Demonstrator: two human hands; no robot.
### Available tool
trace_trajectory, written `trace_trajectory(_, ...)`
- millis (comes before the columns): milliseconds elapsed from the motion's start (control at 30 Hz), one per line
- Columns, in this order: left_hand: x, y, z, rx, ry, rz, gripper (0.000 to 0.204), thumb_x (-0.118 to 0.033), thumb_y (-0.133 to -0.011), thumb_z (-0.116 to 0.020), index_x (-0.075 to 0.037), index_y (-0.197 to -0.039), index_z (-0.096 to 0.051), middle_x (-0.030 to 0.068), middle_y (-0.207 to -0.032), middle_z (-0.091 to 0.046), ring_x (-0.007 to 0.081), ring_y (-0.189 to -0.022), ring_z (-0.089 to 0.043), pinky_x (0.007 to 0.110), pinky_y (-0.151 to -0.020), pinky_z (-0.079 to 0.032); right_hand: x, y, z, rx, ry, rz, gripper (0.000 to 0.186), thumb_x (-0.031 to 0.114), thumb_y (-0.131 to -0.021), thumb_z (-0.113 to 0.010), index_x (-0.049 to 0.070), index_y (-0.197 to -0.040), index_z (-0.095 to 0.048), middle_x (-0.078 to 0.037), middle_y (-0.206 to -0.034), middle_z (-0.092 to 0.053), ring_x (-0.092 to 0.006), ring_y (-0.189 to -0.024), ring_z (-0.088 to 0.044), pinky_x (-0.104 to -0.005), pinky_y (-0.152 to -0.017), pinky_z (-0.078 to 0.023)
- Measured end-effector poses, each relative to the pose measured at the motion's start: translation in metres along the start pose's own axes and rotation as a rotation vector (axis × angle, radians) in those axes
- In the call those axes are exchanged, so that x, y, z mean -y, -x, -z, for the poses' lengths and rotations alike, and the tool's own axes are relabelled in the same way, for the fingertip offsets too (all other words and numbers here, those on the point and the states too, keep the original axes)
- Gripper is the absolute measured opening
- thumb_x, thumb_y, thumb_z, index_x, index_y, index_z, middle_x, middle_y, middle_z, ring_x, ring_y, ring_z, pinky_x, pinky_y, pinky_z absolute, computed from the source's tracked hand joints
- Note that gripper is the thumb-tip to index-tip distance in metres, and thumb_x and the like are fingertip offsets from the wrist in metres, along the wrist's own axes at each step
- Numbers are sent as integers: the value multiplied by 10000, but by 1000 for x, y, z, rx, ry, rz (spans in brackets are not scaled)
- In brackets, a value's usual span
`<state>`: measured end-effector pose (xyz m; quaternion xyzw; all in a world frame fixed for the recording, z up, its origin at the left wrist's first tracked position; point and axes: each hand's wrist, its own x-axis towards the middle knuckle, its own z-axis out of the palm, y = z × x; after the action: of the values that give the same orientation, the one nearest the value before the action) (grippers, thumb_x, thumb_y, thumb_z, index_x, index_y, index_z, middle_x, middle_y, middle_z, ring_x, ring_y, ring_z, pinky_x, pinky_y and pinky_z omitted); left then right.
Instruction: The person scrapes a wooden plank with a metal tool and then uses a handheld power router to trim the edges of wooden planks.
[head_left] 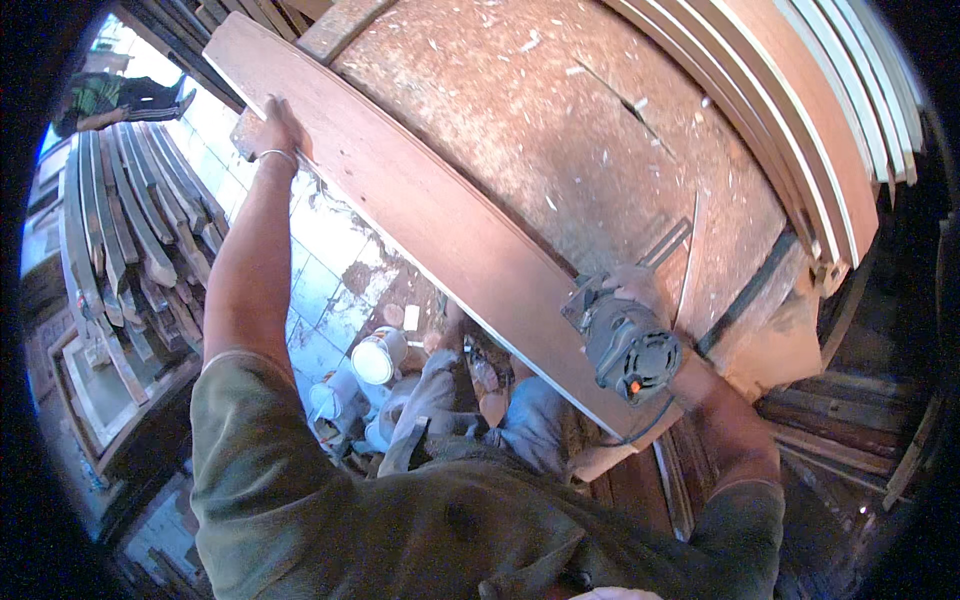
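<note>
A long reddish-brown wooden board (400, 190) lies slantwise across the workbench (500, 110), from far left to near right. My left hand (280, 130) is closed on the board's near edge toward its far end; a bracelet circles the wrist. At the near end, my right hand (640, 285) grips a dark grey handheld power tool (630, 345) that rests on the board. The tool has a round, vented motor housing with a small orange spot. Its exact kind is unclear, and my right fingers are blurred and partly hidden.
Wood chips are scattered over the bench top. Curved-looking planks (790, 110) line the bench's far right side. A stack of wooden strips (130, 210) stands at left, with a person (110, 100) beyond it. White buckets (378, 356) sit on the floor near my legs.
</note>
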<state>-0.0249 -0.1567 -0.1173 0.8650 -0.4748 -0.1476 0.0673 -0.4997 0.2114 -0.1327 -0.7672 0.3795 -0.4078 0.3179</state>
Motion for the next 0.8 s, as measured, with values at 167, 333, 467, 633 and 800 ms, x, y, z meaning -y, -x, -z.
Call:
trace_trajectory(167,41,-22,-56,-168,880,179,1002,-591,-870,-590,209,-1396,-294,350,-1448,-398,400,-1349,-428,378,-1123,-315,-6,-38,-18,81,7,10,667,222,-672,-864,112,-1232,-518,-130,-1088,-620,-316,-1070,-570,-460,-963,-447)
trace_trajectory(333,17,3,-46,-228,877,176,941,-553,-909,-506,104,-1501,-185,360,-1507,-288,424,-1418,-314,395,-1168,-240,-17,-89,-36,105,26,3,691,227,-655,-877,116,-1235,-517,-122,-1087,-619,-303,-1068,-572,-447,-964,-449)
trace_trajectory(467,31,-4,-51,-244,854,144,887,-569,-919,-469,40,-1517,-228,344,-1502,-314,433,-1406,-331,403,-1161,-249,-21,-136,-60,141,-298,-331,692,238,-650,-882,121,-1230,-523,-106,-1107,-611,-280,-1068,-574,-434,-955,-456)
trace_trajectory(633,19,11,-40,-192,843,109,787,-518,-952,-447,-2,-1518,-264,356,-1451,-378,456,-1350,-401,441,-1140,-272,-36,-181,-92,-45,-1085,-844,630,260,-672,-866,121,-1199,-552,-76,-1151,-595,-252,-1063,-573,-431,-939,-470)
trace_trajectory(800,10,19,-28,-217,718,185,752,-482,-961,-466,-22,-1520,-267,318,-1373,-405,485,-1259,-433,471,-1099,-310,-35,-246,-102,201,-298,-505,628,236,-722,-820,123,-1258,-512,-65,-1144,-594,-241,-1052,-573,-425,-1002,-466)
